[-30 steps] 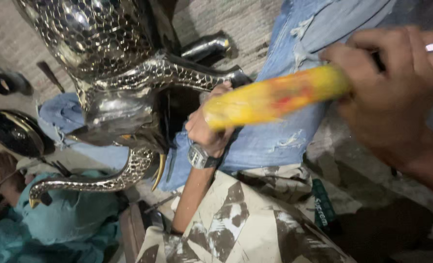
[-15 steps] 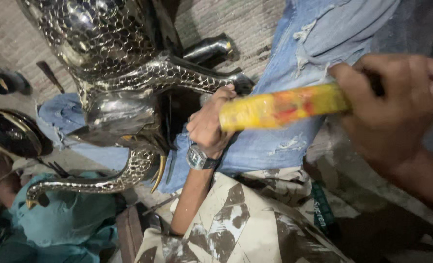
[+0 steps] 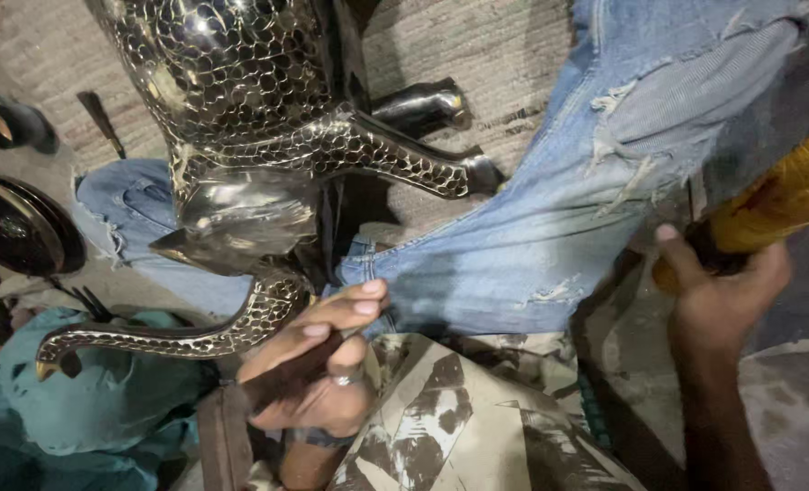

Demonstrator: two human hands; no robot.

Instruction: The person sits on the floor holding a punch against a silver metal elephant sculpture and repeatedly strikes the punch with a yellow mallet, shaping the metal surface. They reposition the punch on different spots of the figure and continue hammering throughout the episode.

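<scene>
Our left hand (image 3: 318, 364) is curled around a thin dark tool (image 3: 282, 380) at 6 o'clock, touching the patterned metal animal figure (image 3: 241, 100) up at 11. Our right hand (image 3: 723, 291) grips the yellow handle (image 3: 786, 195) at 3.

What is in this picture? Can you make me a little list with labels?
Big thing: shiny metal animal figure with a scaly pattern
Left hand: holds a thin dark tool, and wears a ring
Right hand: wrapped around a yellow handle
Behind: torn blue jeans
Below: patterned cloth
Far left: dark round dish on the floor
</scene>
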